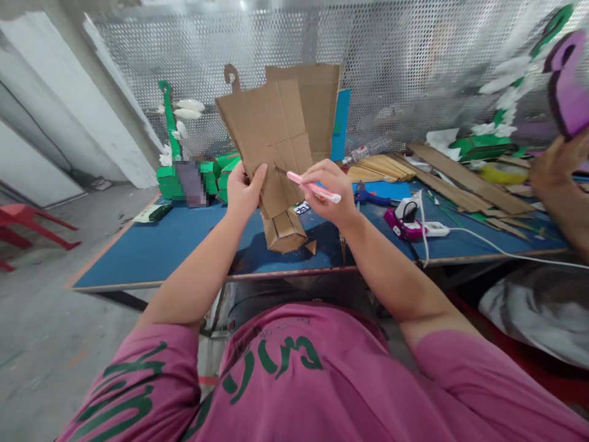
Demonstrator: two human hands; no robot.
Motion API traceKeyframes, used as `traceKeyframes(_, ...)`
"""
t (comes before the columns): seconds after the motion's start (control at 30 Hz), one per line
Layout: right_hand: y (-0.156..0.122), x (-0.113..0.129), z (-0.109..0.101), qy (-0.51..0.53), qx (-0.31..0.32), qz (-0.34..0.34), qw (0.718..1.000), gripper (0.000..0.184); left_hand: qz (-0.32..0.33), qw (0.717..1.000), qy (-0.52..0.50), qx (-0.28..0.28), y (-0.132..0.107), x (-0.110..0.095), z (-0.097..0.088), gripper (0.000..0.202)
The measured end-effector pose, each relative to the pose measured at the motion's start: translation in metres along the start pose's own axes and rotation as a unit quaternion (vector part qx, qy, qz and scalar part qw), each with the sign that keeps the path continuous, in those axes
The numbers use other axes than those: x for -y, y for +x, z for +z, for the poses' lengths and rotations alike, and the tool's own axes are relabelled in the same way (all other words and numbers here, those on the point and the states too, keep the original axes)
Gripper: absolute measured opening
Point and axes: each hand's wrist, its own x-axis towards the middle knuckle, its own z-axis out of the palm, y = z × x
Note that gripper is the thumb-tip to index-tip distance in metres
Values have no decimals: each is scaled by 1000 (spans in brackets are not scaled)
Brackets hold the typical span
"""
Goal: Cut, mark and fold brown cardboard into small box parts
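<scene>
In my right hand [329, 189] is a pink utility knife [315, 186], its thin blade pointing left toward a brown cardboard piece [280, 129]. Whether the blade tip touches the cardboard I cannot tell. My left hand [247, 189] grips the left edge of that cardboard, with the thumb lying on its near face. The cardboard stands upright, made of several overlapping panels with cut lines in them. Below it a box-like cardboard base [284, 234] rests on the blue table [202, 245], and a small cardboard scrap [311, 247] lies beside it.
Green shapes with white petals [175, 129] stand at the left back. Cardboard strips [451, 178], blue-handled pliers [370, 195], a plastic bottle [368, 149] and a purple power strip with a cable [405, 224] are on the right. Another person's hand [559, 178] holds a purple piece [573, 92]. A perforated metal screen [391, 73] rises behind.
</scene>
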Motion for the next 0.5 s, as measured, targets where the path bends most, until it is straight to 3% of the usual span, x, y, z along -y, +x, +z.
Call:
traceKeyframes(0.1, -1, 6, 6, -8, 28, -11, 1000, 14, 27, 999, 25, -6, -2, -9, -1, 51)
traceKeyframes(0.27, 6, 10, 15, 1, 23, -16, 1000, 11, 42, 998, 45, -3, -5, -13, -1, 42)
traceKeyframes(0.5, 13, 22, 9, 14, 13, 14, 1000, 10, 50, 997, 52, 16, -5, -19, 0, 36)
